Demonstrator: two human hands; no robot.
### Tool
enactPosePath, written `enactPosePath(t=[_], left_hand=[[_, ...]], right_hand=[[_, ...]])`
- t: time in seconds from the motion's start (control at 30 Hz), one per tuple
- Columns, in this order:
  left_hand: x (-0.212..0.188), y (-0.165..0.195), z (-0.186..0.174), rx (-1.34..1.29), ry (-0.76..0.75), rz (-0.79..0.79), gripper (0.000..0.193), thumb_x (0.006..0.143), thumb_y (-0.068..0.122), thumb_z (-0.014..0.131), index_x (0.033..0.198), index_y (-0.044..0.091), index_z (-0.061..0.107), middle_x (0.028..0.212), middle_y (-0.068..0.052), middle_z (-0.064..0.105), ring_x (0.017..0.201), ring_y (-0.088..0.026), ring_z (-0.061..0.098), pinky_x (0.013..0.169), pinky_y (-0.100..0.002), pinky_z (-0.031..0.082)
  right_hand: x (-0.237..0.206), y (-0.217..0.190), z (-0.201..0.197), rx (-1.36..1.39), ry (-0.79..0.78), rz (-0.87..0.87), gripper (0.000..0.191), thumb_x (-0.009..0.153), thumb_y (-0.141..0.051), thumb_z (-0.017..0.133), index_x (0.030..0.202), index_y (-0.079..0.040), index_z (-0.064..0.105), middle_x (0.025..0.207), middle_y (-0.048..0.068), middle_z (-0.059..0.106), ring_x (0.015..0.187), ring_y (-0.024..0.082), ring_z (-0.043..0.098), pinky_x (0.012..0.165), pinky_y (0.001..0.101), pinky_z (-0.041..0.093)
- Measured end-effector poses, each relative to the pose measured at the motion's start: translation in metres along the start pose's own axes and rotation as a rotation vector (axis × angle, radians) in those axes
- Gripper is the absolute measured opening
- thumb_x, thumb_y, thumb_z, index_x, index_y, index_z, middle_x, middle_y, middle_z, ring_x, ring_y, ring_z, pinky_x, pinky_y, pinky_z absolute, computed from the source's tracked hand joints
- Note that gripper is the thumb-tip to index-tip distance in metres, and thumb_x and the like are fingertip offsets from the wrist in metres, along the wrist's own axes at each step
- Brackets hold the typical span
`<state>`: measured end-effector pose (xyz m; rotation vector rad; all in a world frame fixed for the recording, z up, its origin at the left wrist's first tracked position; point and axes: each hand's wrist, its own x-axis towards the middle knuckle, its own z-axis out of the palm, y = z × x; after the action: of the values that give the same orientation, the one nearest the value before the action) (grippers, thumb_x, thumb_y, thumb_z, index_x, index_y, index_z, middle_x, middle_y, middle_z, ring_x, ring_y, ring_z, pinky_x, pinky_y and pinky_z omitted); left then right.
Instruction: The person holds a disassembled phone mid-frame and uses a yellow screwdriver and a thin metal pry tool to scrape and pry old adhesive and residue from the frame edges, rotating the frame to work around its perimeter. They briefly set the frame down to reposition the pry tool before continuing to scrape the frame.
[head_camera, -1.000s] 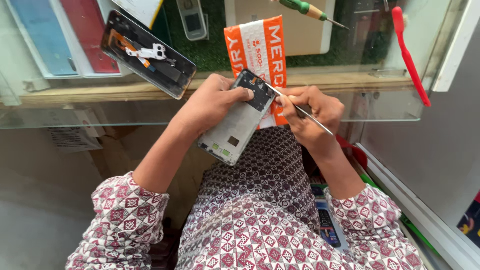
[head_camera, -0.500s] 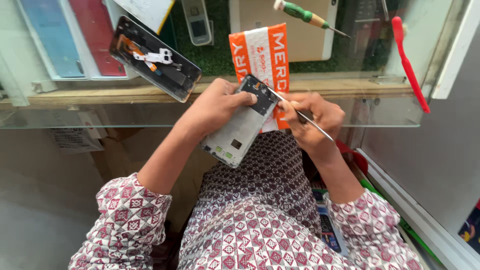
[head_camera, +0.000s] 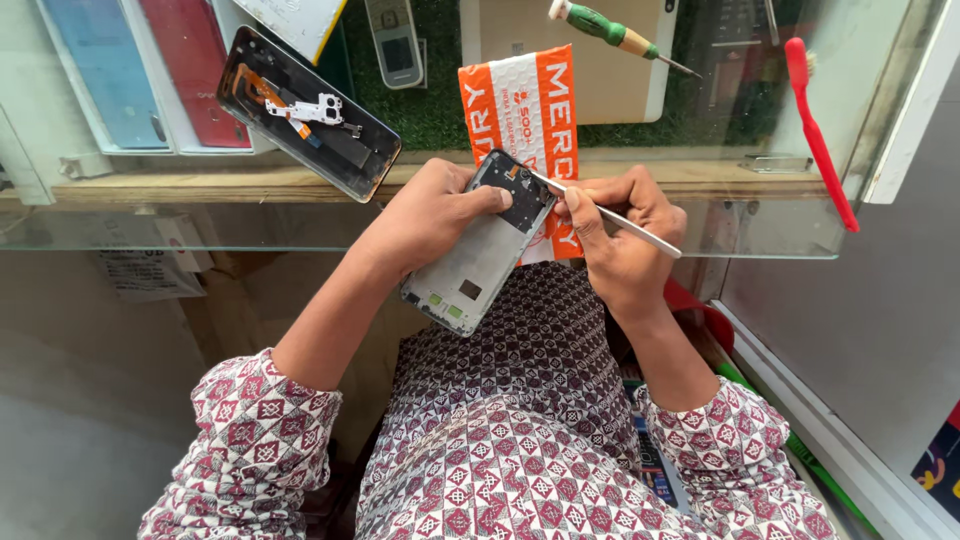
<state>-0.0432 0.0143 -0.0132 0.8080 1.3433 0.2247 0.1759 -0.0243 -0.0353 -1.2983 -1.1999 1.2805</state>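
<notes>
Holding an opened phone frame (head_camera: 478, 262) over the lap, the left hand (head_camera: 440, 215) has its fingers closed around the upper end, the thumb pressed on the dark camera section; most of those fingers are hidden behind the frame. The frame tilts, its pale grey inner side facing up, its lower end hanging free above the patterned clothing. The right hand (head_camera: 620, 235) has its fingers pinched shut on slim metal tweezers (head_camera: 610, 215), whose tip touches the top corner of the frame; what the tip meets there is too small to make out.

Behind the hands, an orange and white packet (head_camera: 520, 110) lies on the glass tabletop (head_camera: 300, 185), its lower part covered by the frame and the right hand. A separate phone back shell (head_camera: 308, 112) with a loose flex cable and a white bracket rests tilted at the tabletop's edge. Further back lie a small grey keypad phone (head_camera: 393, 40), cut off at the top, a green-handled screwdriver (head_camera: 610, 30) and a red toothbrush (head_camera: 818, 130). Blue and red flat cases (head_camera: 150, 70) at upper left are partly cut off, and glare on the glass blurs what lies under the shelf.
</notes>
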Motion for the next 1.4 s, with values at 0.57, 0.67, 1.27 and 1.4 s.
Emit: enactPosePath(t=[0.57,0.67,1.27,1.4], left_hand=[[0.0,-0.005,0.004,-0.057,-0.054,-0.005,0.028,0.092,0.022,0.066,0.097,-0.003,0.078,0.076,-0.003,0.074,0.061,-0.006,0.063,0.057,-0.027,0.054],[0.0,-0.004,0.003,-0.052,-0.063,-0.023,0.029,0.091,0.022,0.066,0.095,-0.003,0.079,0.075,-0.003,0.074,0.06,-0.007,0.063,0.056,-0.027,0.053],[0.001,-0.003,0.008,-0.116,-0.066,-0.046,0.029,0.091,0.022,0.067,0.093,-0.005,0.078,0.073,-0.004,0.073,0.058,-0.008,0.063,0.055,-0.028,0.053],[0.001,-0.003,0.008,-0.099,-0.057,-0.042,0.029,0.091,0.022,0.067,0.093,-0.005,0.078,0.073,-0.004,0.074,0.059,-0.008,0.063,0.056,-0.028,0.053]], right_hand=[[-0.008,-0.013,-0.005,-0.11,0.025,-0.142,0.016,0.103,-0.004,0.069,0.099,0.002,0.055,0.111,0.02,0.076,0.096,0.017,0.074,0.085,0.0299,0.061],[-0.005,-0.014,-0.001,-0.2,-0.055,-0.315,0.012,0.101,0.0,0.072,0.101,0.003,0.061,0.113,0.022,0.075,0.103,0.025,0.077,0.087,0.0333,0.063],[0.004,-0.014,-0.001,-0.402,-0.134,-0.502,0.019,0.094,0.004,0.079,0.098,0.001,0.06,0.11,0.021,0.074,0.102,0.032,0.078,0.089,0.0383,0.064],[0.004,-0.015,-0.002,-0.398,-0.137,-0.48,0.019,0.095,0.003,0.079,0.098,0.0,0.061,0.11,0.021,0.075,0.101,0.032,0.078,0.089,0.0377,0.063]])
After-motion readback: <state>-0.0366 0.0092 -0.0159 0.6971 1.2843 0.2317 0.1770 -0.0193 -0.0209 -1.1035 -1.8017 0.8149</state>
